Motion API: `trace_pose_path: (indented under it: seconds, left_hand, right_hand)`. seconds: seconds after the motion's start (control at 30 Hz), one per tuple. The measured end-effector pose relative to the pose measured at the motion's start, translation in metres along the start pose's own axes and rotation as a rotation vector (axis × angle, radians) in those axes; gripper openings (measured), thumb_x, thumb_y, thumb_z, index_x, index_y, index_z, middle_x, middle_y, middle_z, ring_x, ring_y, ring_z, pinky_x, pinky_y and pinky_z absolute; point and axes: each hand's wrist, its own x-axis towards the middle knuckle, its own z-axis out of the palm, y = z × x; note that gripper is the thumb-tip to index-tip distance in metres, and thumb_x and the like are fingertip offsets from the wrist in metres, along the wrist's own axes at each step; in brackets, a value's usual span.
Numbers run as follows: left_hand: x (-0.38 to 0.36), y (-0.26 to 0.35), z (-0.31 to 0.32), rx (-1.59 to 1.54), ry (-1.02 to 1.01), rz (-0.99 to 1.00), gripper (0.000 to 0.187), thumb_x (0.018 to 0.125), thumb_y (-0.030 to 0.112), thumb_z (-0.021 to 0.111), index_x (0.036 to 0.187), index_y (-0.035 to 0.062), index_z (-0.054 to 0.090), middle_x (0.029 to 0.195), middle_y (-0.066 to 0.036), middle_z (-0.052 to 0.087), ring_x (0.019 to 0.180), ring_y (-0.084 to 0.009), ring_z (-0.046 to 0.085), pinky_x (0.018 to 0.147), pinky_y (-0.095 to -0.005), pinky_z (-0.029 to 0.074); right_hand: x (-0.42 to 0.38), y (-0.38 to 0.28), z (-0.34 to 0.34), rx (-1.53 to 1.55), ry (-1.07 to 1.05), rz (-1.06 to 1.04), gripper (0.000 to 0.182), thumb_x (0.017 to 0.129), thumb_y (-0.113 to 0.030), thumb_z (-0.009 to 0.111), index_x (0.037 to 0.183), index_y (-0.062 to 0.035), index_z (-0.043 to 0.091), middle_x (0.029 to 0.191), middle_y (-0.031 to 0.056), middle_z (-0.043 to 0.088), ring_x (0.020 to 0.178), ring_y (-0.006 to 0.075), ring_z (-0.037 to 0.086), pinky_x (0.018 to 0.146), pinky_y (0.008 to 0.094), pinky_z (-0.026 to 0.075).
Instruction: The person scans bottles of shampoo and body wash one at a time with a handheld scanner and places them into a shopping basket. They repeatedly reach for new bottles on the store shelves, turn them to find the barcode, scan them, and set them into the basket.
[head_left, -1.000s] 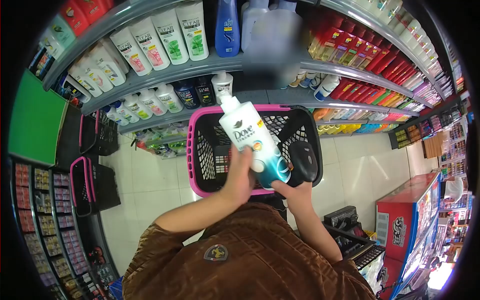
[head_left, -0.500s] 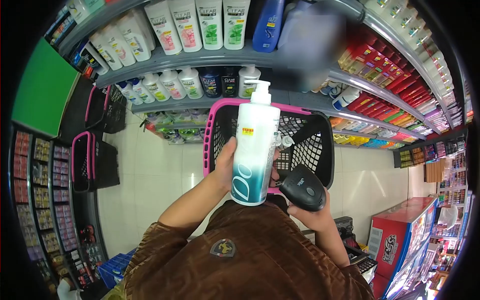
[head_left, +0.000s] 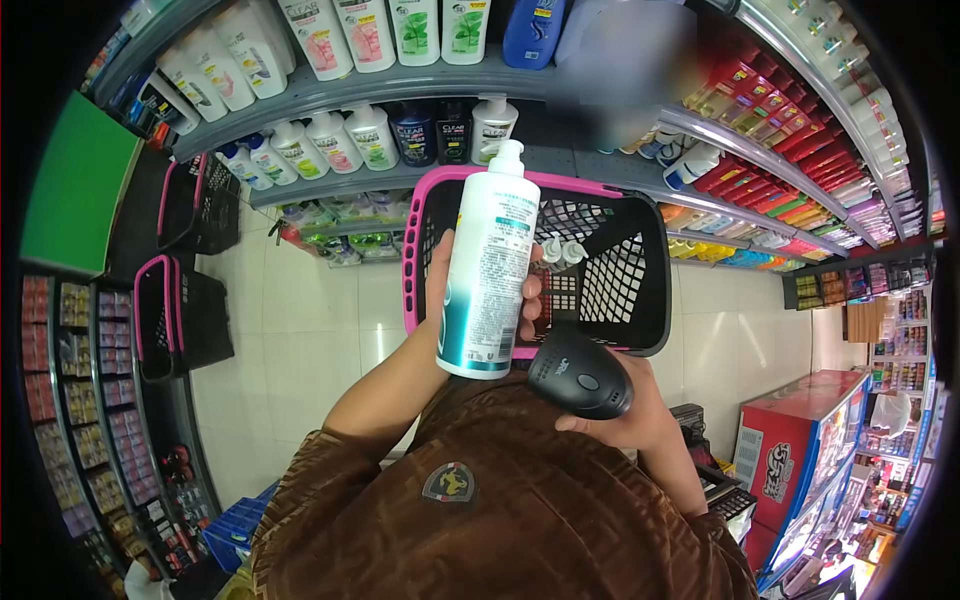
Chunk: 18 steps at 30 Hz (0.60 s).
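My left hand (head_left: 437,280) is wrapped round a white and teal pump bottle (head_left: 490,270). The bottle stands nearly upright, its pump at the top, and the printed back label with a barcode faces me. Some fingers show at its right side. In my right hand (head_left: 640,405) is a black handheld barcode scanner (head_left: 582,378), held close to the bottle's lower right. Behind the bottle is a black shopping basket (head_left: 655,290) with a pink rim, and white pump tops (head_left: 562,252) show inside it.
Shelves of shampoo bottles (head_left: 415,35) rise in front, and red packages (head_left: 770,140) fill the right shelving. Two black and pink baskets (head_left: 200,330) stand on the left. A red chest freezer (head_left: 790,470) is at the lower right. One upper patch is blurred.
The bottle has turned in my left hand, from its front brand side to the printed back label, and sits slightly further left. The scanner has shifted a little left too.
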Motion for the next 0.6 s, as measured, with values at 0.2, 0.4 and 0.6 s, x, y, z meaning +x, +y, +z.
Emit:
trace_pose_path:
  seconds: [0.2, 0.4, 0.6]
  left_hand:
    - [-0.003, 0.002, -0.005, 0.013, -0.078, 0.009, 0.099, 0.090, 0.080, 0.040, 0.141, -0.0039, 0.047, 0.106, -0.023, 0.062, 0.095, -0.0370, 0.065, 0.081, -0.0557, 0.056]
    - [-0.009, -0.001, 0.000, 0.085, -0.076, 0.070, 0.100, 0.088, 0.082, 0.041, 0.141, -0.0028, 0.048, 0.104, -0.020, 0.063, 0.094, -0.0351, 0.065, 0.082, -0.0515, 0.054]
    - [0.000, -0.011, -0.005, 0.044, -0.038, 0.052, 0.099, 0.088, 0.082, 0.039, 0.140, -0.0023, 0.049, 0.102, -0.021, 0.064, 0.094, -0.0349, 0.065, 0.081, -0.0510, 0.053]
  right_hand:
    - [0.008, -0.012, 0.001, -0.009, -0.065, -0.026, 0.074, 0.066, -0.033, 0.097, 0.121, 0.0018, 0.064, 0.103, 0.0140, 0.072, 0.092, 0.0272, 0.071, 0.085, 0.0368, 0.055]
    - [0.018, -0.008, -0.001, 0.000, -0.176, -0.035, 0.075, 0.064, -0.032, 0.098, 0.122, 0.0014, 0.064, 0.107, 0.0139, 0.071, 0.098, 0.0291, 0.070, 0.089, 0.0386, 0.054]
    - [0.014, 0.001, -0.009, 0.000, -0.131, -0.060, 0.074, 0.064, -0.033, 0.098, 0.121, 0.0009, 0.065, 0.102, 0.0131, 0.072, 0.093, 0.0299, 0.071, 0.085, 0.0376, 0.055]
